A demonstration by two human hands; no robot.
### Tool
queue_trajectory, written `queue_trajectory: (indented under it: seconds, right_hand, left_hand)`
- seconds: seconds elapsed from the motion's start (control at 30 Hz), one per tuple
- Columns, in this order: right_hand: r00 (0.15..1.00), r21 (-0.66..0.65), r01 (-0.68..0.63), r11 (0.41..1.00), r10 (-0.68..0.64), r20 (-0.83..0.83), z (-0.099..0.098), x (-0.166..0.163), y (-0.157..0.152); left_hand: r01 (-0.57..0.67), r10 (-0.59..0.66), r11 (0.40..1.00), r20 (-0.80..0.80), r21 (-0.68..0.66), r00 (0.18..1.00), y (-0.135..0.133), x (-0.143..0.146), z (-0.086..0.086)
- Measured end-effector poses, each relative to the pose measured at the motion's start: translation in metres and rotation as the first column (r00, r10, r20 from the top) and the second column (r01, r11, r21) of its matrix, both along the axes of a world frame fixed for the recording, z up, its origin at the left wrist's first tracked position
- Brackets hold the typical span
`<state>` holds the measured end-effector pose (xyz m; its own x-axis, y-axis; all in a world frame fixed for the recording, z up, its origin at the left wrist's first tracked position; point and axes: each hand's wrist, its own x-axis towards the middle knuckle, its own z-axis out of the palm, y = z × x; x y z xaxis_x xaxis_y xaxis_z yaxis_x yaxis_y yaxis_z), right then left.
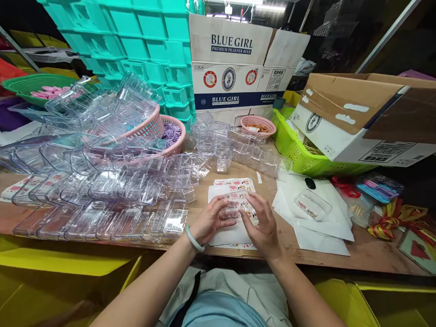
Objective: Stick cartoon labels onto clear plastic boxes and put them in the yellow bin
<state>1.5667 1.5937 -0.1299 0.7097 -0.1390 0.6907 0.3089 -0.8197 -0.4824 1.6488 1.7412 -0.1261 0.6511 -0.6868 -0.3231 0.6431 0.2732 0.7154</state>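
Note:
My left hand (211,220), with a pale green bangle (195,240) at the wrist, grips the left end of a clear plastic case (235,205). On its right end are the curved fingers and thumb of my right hand (261,223). The case lies low over white sheets of printed stickers (251,184), and the cartoon prints show through it. A plain white sheet (225,237) is under my hands. To the right, a similar clear case with cartoon prints (312,205) rests on white paper (335,223) beside a small black oval object (309,183).
Rows of clear plastic cases (112,184) cover the left of the table. Behind stand pink baskets (175,147), teal crates (143,50) and a beer carton (231,68). A lime green basket (293,152) bears an open carton (344,122). Red and gold ribbon (386,226) lies far right.

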Motion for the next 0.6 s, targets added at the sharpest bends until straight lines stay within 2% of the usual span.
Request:
queue_trajectory:
  seconds: [0.07,0.13,0.2,0.3,0.37,0.43,0.6]
  right_hand:
    - [1.0,0.122,0.027,0.992,-0.026,-0.011,0.0,-0.005,0.005]
    - [0.996,0.316,0.084,0.945,-0.072,-0.051,0.007,-0.01,0.008]
    - [0.988,0.51,0.129,0.85,-0.064,-0.143,0.016,-0.012,0.007]
    - [0.94,0.686,0.128,0.716,0.133,-0.314,0.028,-0.008,0.003]
    - [0.889,0.726,0.115,0.678,0.256,-0.38,0.032,-0.005,-0.001]
    - [0.855,0.734,0.12,0.668,0.306,-0.418,0.034,-0.003,-0.004]
    - [0.779,0.67,0.155,0.726,0.327,-0.535,0.037,-0.001,-0.01]
  left_hand:
    - [-0.01,0.01,1.0,0.0,-0.004,1.0,0.003,0.0,-0.003]
    - [-0.007,0.007,1.0,0.01,-0.007,1.0,0.007,-0.001,-0.007]
    - [0.011,-0.01,1.0,0.022,-0.021,1.0,0.008,-0.002,-0.011]
    - [0.048,-0.046,0.997,0.026,-0.067,0.999,0.008,-0.002,-0.018]
    - [0.072,-0.071,0.992,0.011,-0.106,0.997,0.008,-0.001,-0.022]
    - [0.095,-0.096,0.987,-0.001,-0.127,0.995,0.007,0.002,-0.025]
    - [0.128,-0.128,0.985,0.001,-0.12,0.992,0.008,0.008,-0.031]
